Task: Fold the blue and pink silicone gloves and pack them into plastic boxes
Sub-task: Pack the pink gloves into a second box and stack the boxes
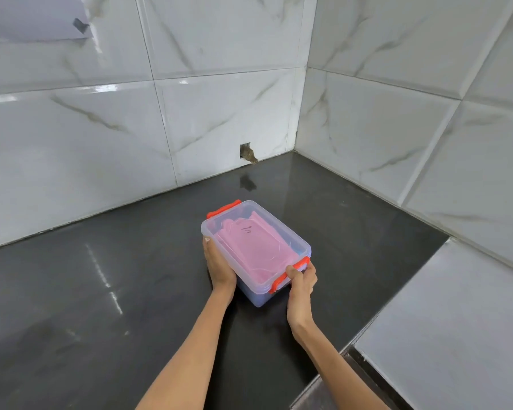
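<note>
Both bare forearms reach in from the near edge of the dark counter [101, 291] toward a clear box [256, 253] that sits lidded near the counter's middle, well short of the tiled back corner. The left hand [219, 266] lies flat along the box's left long side with fingers straight and pressed together against the wall, while the right hand [302, 279] curls around the near short end, thumb and fingers pinching the orange latch [282, 278]. Inside, under the lid, a folded pink glove [258, 250] fills the box, a second orange latch [223, 209] sits at the far end, and a small hole [246, 153] breaks the wall tile behind.
</note>
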Action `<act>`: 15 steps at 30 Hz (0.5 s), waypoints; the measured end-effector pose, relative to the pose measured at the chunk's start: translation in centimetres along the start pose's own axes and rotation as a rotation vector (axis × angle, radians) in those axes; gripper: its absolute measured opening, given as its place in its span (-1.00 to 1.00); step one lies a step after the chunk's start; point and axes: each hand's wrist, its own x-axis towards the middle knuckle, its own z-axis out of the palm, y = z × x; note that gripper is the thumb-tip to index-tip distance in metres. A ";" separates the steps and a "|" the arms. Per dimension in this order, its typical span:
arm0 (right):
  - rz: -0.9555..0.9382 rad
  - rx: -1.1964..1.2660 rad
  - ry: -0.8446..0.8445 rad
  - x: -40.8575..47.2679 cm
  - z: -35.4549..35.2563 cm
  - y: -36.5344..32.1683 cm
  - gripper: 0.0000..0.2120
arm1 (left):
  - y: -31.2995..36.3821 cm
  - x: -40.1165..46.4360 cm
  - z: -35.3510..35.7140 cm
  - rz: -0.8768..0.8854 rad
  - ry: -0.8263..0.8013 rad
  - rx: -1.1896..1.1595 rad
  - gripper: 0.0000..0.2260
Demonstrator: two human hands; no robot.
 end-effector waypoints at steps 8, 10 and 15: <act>0.006 -0.018 0.003 0.1 0.0 -0.1 -0.22 | 0.2 -0.9 -0.9 0.029 -0.059 0.141 -0.42; -0.006 -0.021 -0.012 0.2 -0.2 0.0 -0.36 | 0.3 -1.4 -1.2 0.022 -0.078 0.175 -0.41; -0.029 0.064 0.091 0.0 -0.2 -0.3 -0.39 | 0.6 -3.4 -2.7 0.030 -0.099 0.323 -0.39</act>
